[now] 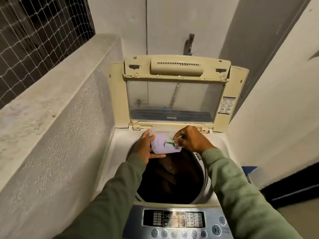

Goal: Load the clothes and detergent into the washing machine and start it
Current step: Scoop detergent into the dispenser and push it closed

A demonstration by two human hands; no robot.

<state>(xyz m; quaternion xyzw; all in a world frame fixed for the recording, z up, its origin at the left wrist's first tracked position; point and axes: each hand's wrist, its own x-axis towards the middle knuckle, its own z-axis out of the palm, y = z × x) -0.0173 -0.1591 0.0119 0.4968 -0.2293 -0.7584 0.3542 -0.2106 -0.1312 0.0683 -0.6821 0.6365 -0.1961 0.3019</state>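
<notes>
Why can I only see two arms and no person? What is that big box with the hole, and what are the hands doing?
The camera sits on the person's head and looks down, so you see only their arms in green sleeves. The big box is a washing machine, seen from above. Its lid stands open at the back, and dark clothes lie in the round drum. The left hand holds a clear tub of pale powder, likely detergent, over the drum. The right hand pinches a small green scoop that dips into the tub. The buttons nearest you are the control panel.
</notes>
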